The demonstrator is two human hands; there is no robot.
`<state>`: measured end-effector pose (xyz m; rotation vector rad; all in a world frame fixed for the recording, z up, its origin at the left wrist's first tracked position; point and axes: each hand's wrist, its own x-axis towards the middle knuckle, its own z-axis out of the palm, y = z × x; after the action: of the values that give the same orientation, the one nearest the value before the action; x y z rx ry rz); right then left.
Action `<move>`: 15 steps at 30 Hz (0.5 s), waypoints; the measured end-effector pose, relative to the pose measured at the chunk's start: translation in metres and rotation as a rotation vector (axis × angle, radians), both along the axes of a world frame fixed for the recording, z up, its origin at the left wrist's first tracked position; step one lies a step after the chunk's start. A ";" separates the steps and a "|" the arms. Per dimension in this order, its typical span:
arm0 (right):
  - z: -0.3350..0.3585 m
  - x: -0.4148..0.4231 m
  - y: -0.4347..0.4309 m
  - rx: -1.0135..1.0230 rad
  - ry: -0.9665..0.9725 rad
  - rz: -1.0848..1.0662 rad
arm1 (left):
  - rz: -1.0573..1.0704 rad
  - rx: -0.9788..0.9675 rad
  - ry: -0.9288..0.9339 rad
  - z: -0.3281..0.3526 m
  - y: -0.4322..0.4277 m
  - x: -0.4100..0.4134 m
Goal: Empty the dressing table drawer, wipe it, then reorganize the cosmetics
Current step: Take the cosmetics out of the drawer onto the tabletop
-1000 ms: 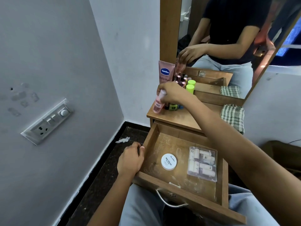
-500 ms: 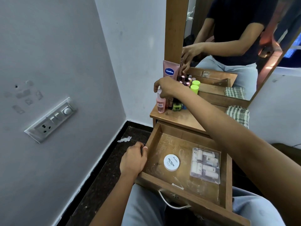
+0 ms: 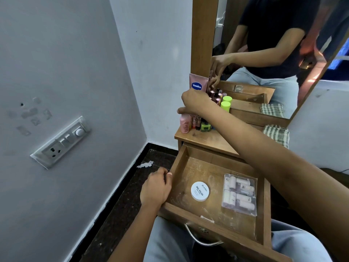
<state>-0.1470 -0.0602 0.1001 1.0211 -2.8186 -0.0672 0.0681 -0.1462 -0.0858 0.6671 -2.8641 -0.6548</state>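
While the drawer (image 3: 178,161) stands pulled out over my lap, the head view shows it not yet emptied: a white nail-polish tub (image 3: 200,191) and a clear pouch of small tubes (image 3: 239,194) lie apart on its dusty bottom. My left hand (image 3: 155,188) grips the drawer's left wall, thumb hooked over the rim. My right hand (image 3: 196,103) reaches across to the bench (image 3: 207,139), over a tight cluster of bottles (image 3: 205,126) in front of the Vaseline tube (image 3: 198,82). Its fingers curl down out of sight above a pink bottle (image 3: 184,123); I cannot tell whether they grip its cap or only touch it.

Risk noted: the pink bottle stands near the bench's left front corner, just beside its neighbours. A careless withdrawal could tip it to the floor (image 3: 132,195) or topple the row. A checked cloth (image 3: 276,135) lies on the bench to the right.
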 end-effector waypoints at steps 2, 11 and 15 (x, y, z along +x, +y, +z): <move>-0.001 -0.001 -0.003 0.000 -0.017 0.006 | 0.002 0.004 0.003 0.000 0.000 0.000; 0.000 -0.003 -0.004 -0.051 -0.116 0.034 | -0.006 -0.005 0.013 0.000 -0.001 0.000; 0.004 -0.004 -0.001 -0.053 -0.233 0.074 | -0.007 -0.007 0.019 0.000 0.000 0.000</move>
<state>-0.1514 -0.0617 0.1045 1.1912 -2.9646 0.1433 0.0681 -0.1465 -0.0853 0.6459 -2.8512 -0.6481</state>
